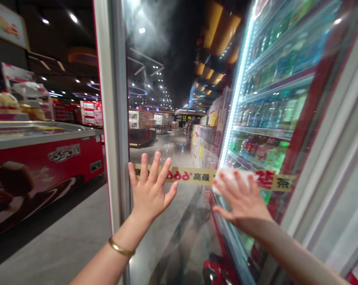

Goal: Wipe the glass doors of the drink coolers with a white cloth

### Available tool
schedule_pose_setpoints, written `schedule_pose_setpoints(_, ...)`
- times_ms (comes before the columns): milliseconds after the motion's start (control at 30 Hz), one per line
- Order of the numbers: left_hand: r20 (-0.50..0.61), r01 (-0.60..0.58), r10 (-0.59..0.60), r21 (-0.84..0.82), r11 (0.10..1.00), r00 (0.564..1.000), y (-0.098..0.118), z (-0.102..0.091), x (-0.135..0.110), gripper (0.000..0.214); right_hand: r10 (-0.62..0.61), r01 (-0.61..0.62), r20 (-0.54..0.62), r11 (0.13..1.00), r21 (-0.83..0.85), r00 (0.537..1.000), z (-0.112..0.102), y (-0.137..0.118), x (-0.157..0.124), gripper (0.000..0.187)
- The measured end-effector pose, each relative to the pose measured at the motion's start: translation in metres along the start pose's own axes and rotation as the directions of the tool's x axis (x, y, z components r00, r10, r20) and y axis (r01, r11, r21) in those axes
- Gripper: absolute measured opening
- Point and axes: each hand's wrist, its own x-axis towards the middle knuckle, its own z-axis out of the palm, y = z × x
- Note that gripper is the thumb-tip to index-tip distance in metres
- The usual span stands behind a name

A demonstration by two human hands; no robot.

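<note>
The person's left hand (pixel 150 186) lies open against the glass door (pixel 167 225) of a refrigerated drinks cooler, palm toward the pane and fingers spread wide, with a gold bangle (pixel 121 248) on the wrist. The right hand (pixel 242 202) is also open, not clenched, and its spread fingers (pixel 239 184) press a crumpled white cloth (pixel 230 178) flat against the glass, further right and near the lit shelves. The cloth sits at the edge of a yellow printed strip (pixel 193 176) with red and dark Chinese characters, which runs across the door at hand height. A white door frame (pixel 112 99) stands just left of the left hand. Behind the glass, shelves of bottled drinks (pixel 270 107) glow under a strip of white lights (pixel 235 103). Left of the frame, a red ice-cream chest freezer (pixel 45 174) stands on the grey floor, and a supermarket aisle of stacked cartons (pixel 202 146) stretches away beyond the door.
</note>
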Motion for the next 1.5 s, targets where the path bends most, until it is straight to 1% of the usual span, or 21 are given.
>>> schedule_pose_setpoints(100, -0.005, -0.001, 0.001, -0.005, 1.000, 1.000, -0.002, 0.000, -0.001, 0.089, 0.505, -0.510, -0.093, 0.859, -0.038, 0.858, -0.012, 0.060, 0.014, 0.078)
schedule_pose_setpoints(167, 0.000, 0.009, -0.009, -0.007, 1.000, 1.000, -0.002, 0.000, -0.001, 0.089, 0.642, -0.650, -0.130, 0.759, -0.033, 0.756, -0.012, 0.062, 0.018, 0.083)
schedule_pose_setpoints(233, 0.005, 0.011, -0.010, -0.011, 1.000, 1.000, -0.002, -0.001, 0.000, 0.088, 0.580, -0.586, -0.119, 0.810, -0.028, 0.806, -0.004, 0.027, 0.009, 0.087)
schedule_pose_setpoints(333, -0.003, 0.002, -0.002, -0.011, 1.000, 1.000, -0.002, -0.002, 0.000, 0.088, 0.082, -0.082, -0.009, 0.997, 0.006, 0.997, 0.013, -0.029, -0.018, 0.078)
schedule_pose_setpoints(400, -0.006, -0.002, 0.002, -0.003, 1.000, 1.000, -0.001, -0.002, 0.000, 0.088, -0.058, 0.058, 0.016, 0.998, 0.007, 0.998, 0.014, -0.027, -0.032, 0.070)
schedule_pose_setpoints(433, -0.005, -0.002, 0.002, -0.001, 1.000, 1.000, -0.001, -0.002, 0.001, 0.087, 0.021, -0.021, 0.011, 1.000, -0.010, 1.000, 0.010, -0.013, -0.034, 0.072)
schedule_pose_setpoints(467, -0.006, -0.002, 0.002, -0.002, 1.000, 1.000, -0.001, -0.002, 0.001, 0.086, 0.180, -0.180, -0.006, 0.983, -0.026, 0.984, 0.006, 0.007, -0.033, 0.076)
schedule_pose_setpoints(533, -0.009, 0.001, -0.001, -0.005, 1.000, 1.000, 0.000, -0.003, 0.001, 0.085, 0.518, -0.519, -0.053, 0.855, -0.015, 0.854, -0.003, 0.043, -0.023, 0.083)
schedule_pose_setpoints(600, -0.009, 0.003, -0.003, -0.002, 1.000, 1.000, 0.000, -0.003, 0.002, 0.085, 0.681, -0.683, -0.094, 0.730, 0.012, 0.727, -0.004, 0.051, -0.013, 0.086)
schedule_pose_setpoints(633, -0.009, 0.000, 0.000, 0.001, 1.000, 1.000, 0.000, -0.003, 0.002, 0.085, 0.689, -0.691, -0.091, 0.723, 0.012, 0.719, -0.002, 0.039, -0.011, 0.088)
schedule_pose_setpoints(700, -0.012, -0.017, 0.017, 0.007, 1.000, 1.000, -0.001, -0.004, 0.002, 0.085, 0.558, -0.558, -0.036, 0.830, 0.011, 0.829, 0.007, -0.002, -0.014, 0.090)
schedule_pose_setpoints(767, -0.019, -0.034, 0.034, 0.010, 0.999, 0.999, -0.003, -0.004, 0.002, 0.085, 0.242, -0.247, 0.074, 0.965, 0.082, 0.968, 0.017, -0.042, -0.025, 0.083)
schedule_pose_setpoints(800, -0.018, -0.037, 0.037, 0.011, 0.999, 0.999, -0.003, -0.005, 0.003, 0.085, 0.122, -0.135, 0.114, 0.984, 0.116, 0.986, 0.019, -0.052, -0.032, 0.078)
schedule_pose_setpoints(900, 0.001, -0.026, 0.026, 0.012, 1.000, 1.000, -0.003, -0.005, 0.003, 0.085, 0.261, -0.270, 0.133, 0.962, 0.050, 0.956, 0.016, -0.029, -0.044, 0.077)
schedule_pose_setpoints(1000, -0.005, -0.027, 0.027, 0.018, 0.999, 1.000, -0.002, -0.005, 0.003, 0.085, 0.644, -0.645, -0.046, 0.763, -0.037, 0.764, 0.010, 0.007, -0.035, 0.085)
schedule_pose_setpoints(1067, -0.013, -0.028, 0.029, 0.025, 0.999, 1.000, -0.002, -0.005, 0.003, 0.085, 0.680, -0.686, -0.115, 0.727, -0.030, 0.724, 0.013, -0.006, -0.026, 0.089)
schedule_pose_setpoints(1200, -0.010, -0.035, 0.035, 0.029, 0.999, 0.999, -0.003, -0.005, 0.003, 0.085, 0.257, -0.256, -0.039, 0.966, 0.026, 0.966, 0.026, -0.083, -0.034, 0.081)
schedule_pose_setpoints(1300, -0.009, -0.040, 0.040, 0.028, 0.999, 0.999, -0.003, -0.005, 0.002, 0.084, 0.125, -0.125, -0.006, 0.992, 0.008, 0.992, 0.024, -0.075, -0.053, 0.070)
schedule_pose_setpoints(1367, -0.009, -0.037, 0.037, 0.026, 0.999, 0.999, -0.003, -0.005, 0.003, 0.084, 0.376, -0.377, -0.039, 0.926, -0.034, 0.926, 0.016, -0.035, -0.056, 0.079)
schedule_pose_setpoints(1467, -0.013, -0.026, 0.026, 0.021, 0.999, 1.000, -0.002, -0.005, 0.003, 0.084, 0.746, -0.751, -0.127, 0.660, 0.002, 0.654, 0.009, 0.000, -0.041, 0.082)
schedule_pose_setpoints(1500, -0.012, -0.023, 0.023, 0.019, 1.000, 1.000, -0.002, -0.005, 0.003, 0.084, 0.780, -0.786, -0.141, 0.618, 0.011, 0.610, 0.010, -0.007, -0.036, 0.083)
